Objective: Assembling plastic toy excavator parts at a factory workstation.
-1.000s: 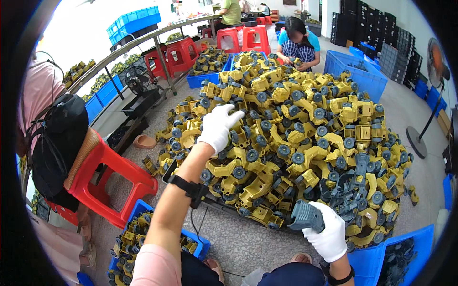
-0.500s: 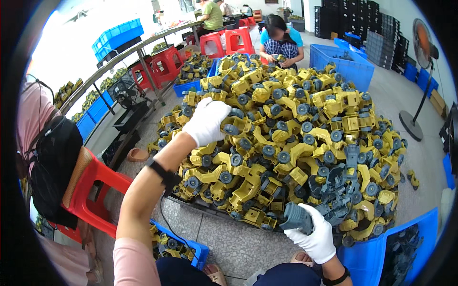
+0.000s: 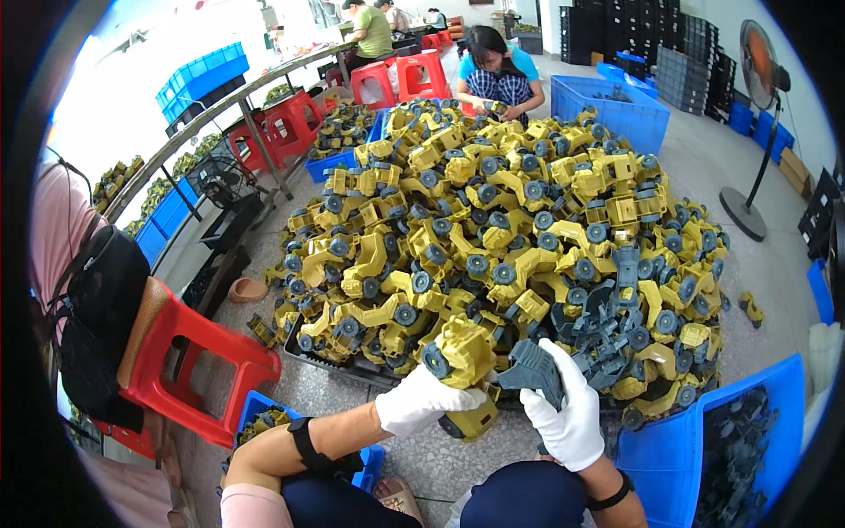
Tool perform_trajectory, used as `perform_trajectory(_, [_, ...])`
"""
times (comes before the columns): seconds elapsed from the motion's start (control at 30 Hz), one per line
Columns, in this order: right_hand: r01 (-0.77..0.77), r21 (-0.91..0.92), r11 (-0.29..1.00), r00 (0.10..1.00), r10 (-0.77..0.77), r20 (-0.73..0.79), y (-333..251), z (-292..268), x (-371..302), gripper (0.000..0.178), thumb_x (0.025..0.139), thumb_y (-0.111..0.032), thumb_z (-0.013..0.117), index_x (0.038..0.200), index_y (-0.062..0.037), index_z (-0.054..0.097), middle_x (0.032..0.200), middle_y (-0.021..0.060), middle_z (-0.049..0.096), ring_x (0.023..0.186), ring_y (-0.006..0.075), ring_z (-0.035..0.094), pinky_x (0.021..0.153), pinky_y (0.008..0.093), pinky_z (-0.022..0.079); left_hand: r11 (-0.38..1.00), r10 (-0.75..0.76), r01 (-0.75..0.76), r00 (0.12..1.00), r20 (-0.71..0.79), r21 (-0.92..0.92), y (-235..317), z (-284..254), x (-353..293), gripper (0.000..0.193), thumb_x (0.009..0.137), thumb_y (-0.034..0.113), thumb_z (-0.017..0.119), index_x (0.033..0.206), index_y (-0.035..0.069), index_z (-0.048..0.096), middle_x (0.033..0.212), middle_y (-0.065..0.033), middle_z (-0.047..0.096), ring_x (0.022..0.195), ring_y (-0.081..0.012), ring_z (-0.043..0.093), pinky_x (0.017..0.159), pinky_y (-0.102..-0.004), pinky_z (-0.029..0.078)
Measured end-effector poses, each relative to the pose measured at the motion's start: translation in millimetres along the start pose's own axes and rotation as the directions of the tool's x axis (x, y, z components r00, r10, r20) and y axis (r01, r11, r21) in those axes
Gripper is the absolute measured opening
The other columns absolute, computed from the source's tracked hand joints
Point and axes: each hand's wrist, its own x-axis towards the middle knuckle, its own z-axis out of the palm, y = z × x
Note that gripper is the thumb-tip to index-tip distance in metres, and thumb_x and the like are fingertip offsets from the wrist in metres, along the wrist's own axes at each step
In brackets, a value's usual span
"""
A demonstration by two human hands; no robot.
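My left hand [image 3: 414,407], in a white glove, is closed around a yellow toy truck body [image 3: 468,352] with dark grey wheels, held in front of the pile. The glove covers the truck's middle. Just to its right, my right hand [image 3: 570,424], also gloved in white, grips a dark grey plastic truck bed [image 3: 532,368] between thumb and fingers. The two pieces are close together; whether they touch I cannot tell. Beyond them rises a large heap of yellow toy trucks [image 3: 396,251] with grey wheels. Several loose grey parts [image 3: 607,339] lie on the heap's near right side.
A blue bin [image 3: 656,462] holding grey parts stands at my lower right, another blue bin [image 3: 373,465] by my left leg. A red stool [image 3: 207,352] is on the left. Across the heap a co-worker [image 3: 502,75] crouches, holding a toy truck. A standing fan [image 3: 748,216] is at right.
My left hand has come back from the far left of the heap toward me and now holds a yellow toy truck. My right hand still holds the grey truck bed, slightly turned and raised.
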Motion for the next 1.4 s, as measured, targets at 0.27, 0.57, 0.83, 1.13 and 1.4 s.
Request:
perform_trajectory(0.27, [0.116, -0.147, 0.982, 0.992, -0.106, 0.074, 4.8, 4.7, 2.1, 0.067, 0.085, -0.027, 0.077, 0.134, 0.0079, 0.048, 0.105, 0.0165, 0.069, 0.09, 0.0143, 0.068, 0.08, 0.0287, 0.054, 0.981, -0.023, 0.024, 1.0, 0.003, -0.195, -14.2, -5.5, 2.2, 0.064, 0.076, -0.004, 0.075, 0.133, 0.01, 0.05, 0.12, -0.0029, 0.06, 0.115, -0.0172, 0.055, 0.101, -0.0362, 0.043])
perform_trajectory(0.57, [0.246, -0.313, 0.917, 0.969, -0.236, 0.069, 0.9, 6.0, 8.5, 0.063, 0.081, -0.026, 0.08, 0.13, 0.0047, 0.054, 0.098, 0.0198, 0.069, 0.087, 0.022, 0.072, 0.075, 0.0312, 0.056, 0.978, 0.042, -0.043, 0.999, 0.008, 0.206, -24.6, -16.8, 15.9, 0.08, 0.07, 0.004, 0.084, 0.138, 0.011, 0.042, 0.129, -0.0002, 0.058, 0.117, -0.0162, 0.054, 0.103, -0.0342, 0.042])
perform_trajectory(0.83, [0.283, -0.43, 0.857, 0.959, -0.262, 0.108, 0.2, 2.0, 5.6, 0.066, 0.078, -0.025, 0.082, 0.13, 0.0023, 0.053, 0.088, 0.0165, 0.069, 0.076, 0.0263, 0.071, 0.067, 0.0331, 0.056, 0.714, 0.298, -0.249, 0.954, 0.038, 0.654, -46.8, -28.7, 25.8, 0.079, 0.073, 0.009, 0.08, 0.135, 0.006, 0.032, 0.124, -0.0075, 0.057, 0.114, -0.0189, 0.055, 0.107, -0.0333, 0.036])
perform_trajectory(1.13, [0.477, -0.358, 0.803, 0.879, -0.439, 0.187, 10.3, 5.7, 3.6, 0.071, 0.076, -0.026, 0.084, 0.133, 0.001, 0.051, 0.086, 0.0153, 0.068, 0.07, 0.0275, 0.07, 0.063, 0.0335, 0.056, 0.431, 0.495, -0.366, 0.86, 0.124, 0.825, -30.7, -6.9, 18.2, 0.034, 0.082, 0.015, 0.068, 0.111, 0.01, 0.053, 0.105, -0.0039, 0.059, 0.096, -0.022, 0.056, 0.096, -0.0397, 0.04])
perform_trajectory(1.4, [0.531, -0.291, 0.796, 0.84, -0.451, 0.301, 3.8, 1.9, 4.6, 0.076, 0.076, -0.023, 0.084, 0.137, 0.0003, 0.046, 0.092, 0.0161, 0.07, 0.074, 0.0279, 0.072, 0.065, 0.0327, 0.056, 0.877, 0.445, -0.448, 0.894, 0.057, 0.171, -52.9, -23.5, 15.9, 0.023, 0.095, 0.008, 0.057, 0.116, 0.006, 0.047, 0.111, -0.0033, 0.056, 0.095, -0.0158, 0.056, 0.088, -0.0289, 0.046])
